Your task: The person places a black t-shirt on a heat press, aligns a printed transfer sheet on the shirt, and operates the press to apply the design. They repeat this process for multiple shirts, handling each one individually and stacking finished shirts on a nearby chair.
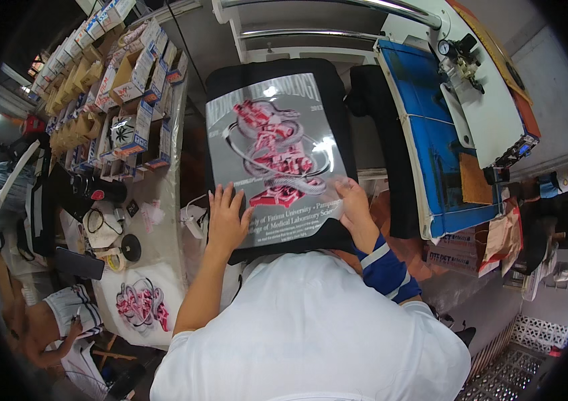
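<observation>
The big sheet [272, 160] lies on the board [334, 100]. To its left is the bench [160, 250], with boxes [130, 80] at the far end and a small sheet [142, 304] nearer. A long panel [434, 150] is on the right.

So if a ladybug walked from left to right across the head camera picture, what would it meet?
Dark rectangular phone → red-and-grey printed picture on a white background → shiny grey sheet with a red design → blue rectangular panel → white patterned block wall.
</observation>
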Tool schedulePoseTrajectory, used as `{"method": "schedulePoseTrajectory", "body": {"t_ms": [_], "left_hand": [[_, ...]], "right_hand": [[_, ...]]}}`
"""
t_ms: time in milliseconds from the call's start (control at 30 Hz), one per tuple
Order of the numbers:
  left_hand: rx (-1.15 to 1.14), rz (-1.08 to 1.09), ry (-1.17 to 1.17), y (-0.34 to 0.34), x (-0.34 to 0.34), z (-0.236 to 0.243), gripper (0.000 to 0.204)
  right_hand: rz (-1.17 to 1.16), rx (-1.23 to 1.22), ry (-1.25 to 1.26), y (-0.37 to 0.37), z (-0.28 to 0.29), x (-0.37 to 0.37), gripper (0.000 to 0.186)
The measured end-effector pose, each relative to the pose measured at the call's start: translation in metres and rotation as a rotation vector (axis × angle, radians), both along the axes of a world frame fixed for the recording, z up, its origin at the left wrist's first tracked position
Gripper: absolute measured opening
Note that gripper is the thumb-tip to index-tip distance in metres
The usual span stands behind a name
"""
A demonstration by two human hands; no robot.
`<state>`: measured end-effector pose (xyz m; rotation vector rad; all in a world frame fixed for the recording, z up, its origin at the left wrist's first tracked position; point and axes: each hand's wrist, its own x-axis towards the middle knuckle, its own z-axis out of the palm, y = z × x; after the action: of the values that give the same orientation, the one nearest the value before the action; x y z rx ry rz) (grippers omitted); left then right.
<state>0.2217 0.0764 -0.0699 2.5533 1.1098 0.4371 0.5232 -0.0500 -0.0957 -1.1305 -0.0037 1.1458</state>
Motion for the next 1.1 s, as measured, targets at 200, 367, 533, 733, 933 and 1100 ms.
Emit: {"method": "schedulePoseTrajectory", "body": {"t_ms": [200,367,533,733,933,1100], "left_hand": [[0.077,-0.058,-0.035,0.028,-0.004,-0.022,0.058],[0.090,-0.081,-0.065,0.041,0.003,-0.023,0.059],[0.076,-0.070,-0.076,0.054,0.006,-0.020,0.059],[0.054,-0.062,-0.079,0.058,0.004,-0.018,0.058],[0.018,-0.073,-0.115,0.063,0.005,-0.012,0.055],[0.047,-0.003,-0.267,0.074,-0.009,-0.022,0.047]], "right_hand": [[0.102,-0.377,-1.232,-0.002,0.030,0.001,0.031],[0.387,-0.253,-1.905,-0.022,0.011,-0.002,0.046],[0.376,-0.267,-1.876,-0.016,0.007,-0.006,0.048],[0.375,-0.260,-1.847,-0.012,0.009,-0.005,0.049],[0.380,-0.293,-1.806,-0.007,0.013,-0.005,0.048],[0.414,-0.307,-1.820,-0.004,0.022,0.001,0.047]]}}
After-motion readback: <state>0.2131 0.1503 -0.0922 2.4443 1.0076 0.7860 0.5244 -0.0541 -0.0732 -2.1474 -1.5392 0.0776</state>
